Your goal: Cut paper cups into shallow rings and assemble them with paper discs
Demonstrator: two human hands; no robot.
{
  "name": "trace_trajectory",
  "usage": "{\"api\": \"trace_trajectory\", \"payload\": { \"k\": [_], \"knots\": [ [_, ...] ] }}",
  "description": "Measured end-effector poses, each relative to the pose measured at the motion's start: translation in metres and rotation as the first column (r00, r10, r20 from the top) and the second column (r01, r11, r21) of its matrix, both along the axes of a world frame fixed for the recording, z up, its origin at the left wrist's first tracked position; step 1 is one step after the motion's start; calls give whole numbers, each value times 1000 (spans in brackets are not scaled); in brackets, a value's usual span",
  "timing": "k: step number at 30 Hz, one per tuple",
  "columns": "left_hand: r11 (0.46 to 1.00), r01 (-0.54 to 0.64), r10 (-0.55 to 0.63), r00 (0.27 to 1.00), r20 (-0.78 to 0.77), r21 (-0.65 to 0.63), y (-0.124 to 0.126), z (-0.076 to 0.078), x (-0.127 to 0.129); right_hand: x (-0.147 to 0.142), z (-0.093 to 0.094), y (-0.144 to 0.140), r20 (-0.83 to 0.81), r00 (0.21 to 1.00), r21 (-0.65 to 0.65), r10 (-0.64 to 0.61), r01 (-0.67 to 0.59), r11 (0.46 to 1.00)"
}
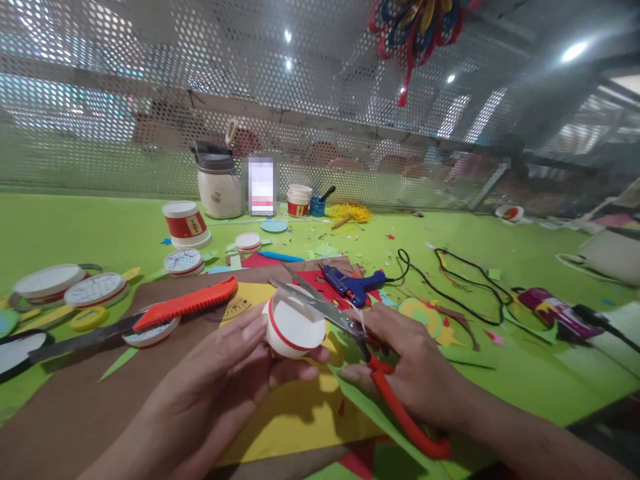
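Note:
My left hand (pixel 220 373) holds a white paper cup (pixel 293 327) with a red ring near its rim, tipped on its side with the bottom toward me. My right hand (pixel 410 367) grips red-handled scissors (pixel 350 327). Their open blades reach left across the top of the cup. Both hands hover over yellow paper (pixel 300 413) lying on brown card (pixel 75 413).
An orange-handled utility knife (pixel 185 305) lies to the left beside round lids (pixel 97 289). A blue glue gun (pixel 355 283) with a black cord (pixel 450 280) lies behind the scissors. Cups (pixel 186 224), a jar (pixel 219 180) and paper scraps stand further back by a perforated metal screen (pixel 150 100).

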State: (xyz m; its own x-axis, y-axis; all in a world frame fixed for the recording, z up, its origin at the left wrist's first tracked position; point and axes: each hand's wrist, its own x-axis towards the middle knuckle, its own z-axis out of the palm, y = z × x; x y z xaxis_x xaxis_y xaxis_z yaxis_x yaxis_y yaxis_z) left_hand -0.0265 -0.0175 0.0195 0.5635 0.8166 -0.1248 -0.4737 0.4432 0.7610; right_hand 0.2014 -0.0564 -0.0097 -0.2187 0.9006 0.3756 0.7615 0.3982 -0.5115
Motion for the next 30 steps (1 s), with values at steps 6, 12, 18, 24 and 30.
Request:
{"api": "trace_trajectory", "payload": {
  "k": [6,12,18,24,30],
  "knots": [
    [998,68,-68,997,20,13,-1,0,-1,1,3,-1,-18,1000,16,26,-26,1000],
    [995,98,-98,994,40,6,1,-1,-4,2,1,-4,-41,999,15,11,-10,1000],
    [990,138,-137,988,77,-2,2,-1,-9,3,0,-3,-48,998,40,29,-27,999],
    [975,215,-218,974,64,52,2,-8,-8,4,2,-3,-31,998,18,46,-46,999],
    [970,235,-240,968,80,68,2,-8,-6,3,3,-4,-49,996,20,71,-71,997]
  ]
}}
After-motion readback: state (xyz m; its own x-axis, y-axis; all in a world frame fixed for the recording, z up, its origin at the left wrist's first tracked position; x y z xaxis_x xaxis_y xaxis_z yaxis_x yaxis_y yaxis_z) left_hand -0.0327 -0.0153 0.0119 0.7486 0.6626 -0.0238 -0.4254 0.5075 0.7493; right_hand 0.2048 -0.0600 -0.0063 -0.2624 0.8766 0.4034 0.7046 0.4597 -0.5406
